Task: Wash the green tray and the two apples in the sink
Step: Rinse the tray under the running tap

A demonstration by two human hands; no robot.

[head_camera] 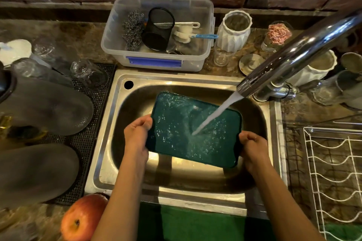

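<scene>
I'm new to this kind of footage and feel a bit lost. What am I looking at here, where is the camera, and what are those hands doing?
There is no machine here: a person wears a wide-angle camera on the head, looking forward and down, so you see their own two arms. The left hand and the right hand each grip one short end of a green tray, holding it over a steel sink. Water from the faucet strikes the tray. On the counter to the lower left lies one apple, not yet in the sink; a second apple is not in view. Behind the sink stands a clear plastic box with scrubbing things. A white wire rack sits to the right.
</scene>
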